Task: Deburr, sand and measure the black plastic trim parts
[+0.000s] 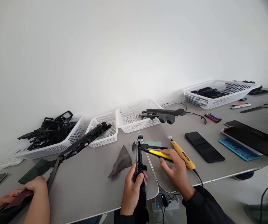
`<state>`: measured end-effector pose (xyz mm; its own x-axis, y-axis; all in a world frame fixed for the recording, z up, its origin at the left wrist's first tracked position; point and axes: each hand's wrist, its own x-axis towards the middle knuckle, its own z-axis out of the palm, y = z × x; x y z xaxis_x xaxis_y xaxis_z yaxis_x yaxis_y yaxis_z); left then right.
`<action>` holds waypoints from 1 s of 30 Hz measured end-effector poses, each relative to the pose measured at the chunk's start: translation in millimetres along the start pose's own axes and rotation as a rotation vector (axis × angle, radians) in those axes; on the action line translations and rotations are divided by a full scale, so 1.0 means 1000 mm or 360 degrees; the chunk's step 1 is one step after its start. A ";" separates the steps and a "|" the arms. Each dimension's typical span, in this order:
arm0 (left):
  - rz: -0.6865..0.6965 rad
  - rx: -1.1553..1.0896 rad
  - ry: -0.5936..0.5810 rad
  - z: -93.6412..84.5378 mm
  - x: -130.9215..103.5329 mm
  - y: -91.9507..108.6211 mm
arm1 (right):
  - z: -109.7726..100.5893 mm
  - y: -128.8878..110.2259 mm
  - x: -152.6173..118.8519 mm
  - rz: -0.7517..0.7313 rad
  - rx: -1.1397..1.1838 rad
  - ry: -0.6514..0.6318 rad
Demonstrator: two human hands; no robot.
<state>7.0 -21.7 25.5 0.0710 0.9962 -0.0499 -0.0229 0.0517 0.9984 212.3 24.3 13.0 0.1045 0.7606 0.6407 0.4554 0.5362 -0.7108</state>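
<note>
My left hand (131, 191) is closed around a long, narrow black plastic part (138, 158), which it holds upright over the table's near edge. In my right hand (177, 171) is a yellow-and-black utility knife (157, 153), its dark tip at the part's upper right side. Whether the tip touches the part cannot be made out. Black calipers (152, 147) lie just behind the knife, partly hidden by the part. A grey piece of cloth or sandpaper (122, 161) is left of my left hand. Right of my right hand rests a yellow corded rotary tool (182, 155).
White baskets (102, 141) line the wall, several holding black parts; one long part (166, 113) lies across a basket rim. A phone (204, 146) and a file (252, 109) lie to the right. At lower left, a co-worker's hands (34, 186) hold another long part.
</note>
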 end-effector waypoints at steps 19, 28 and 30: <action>0.0011 0.0049 -0.0027 -0.001 0.000 -0.003 | 0.000 0.009 -0.001 0.0210 -0.0004 0.0167; -0.0002 0.0011 -0.0033 -0.001 0.000 -0.005 | -0.003 0.005 0.000 0.0228 0.0056 0.0176; -0.0008 0.0007 -0.0027 -0.001 0.000 -0.005 | -0.003 0.002 0.000 0.0153 0.0115 0.0063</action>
<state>5.7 -21.7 20.8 0.0883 0.9946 -0.0547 -0.0179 0.0565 0.9982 216.2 23.6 12.4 0.1800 0.7954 0.5788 0.3768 0.4878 -0.7874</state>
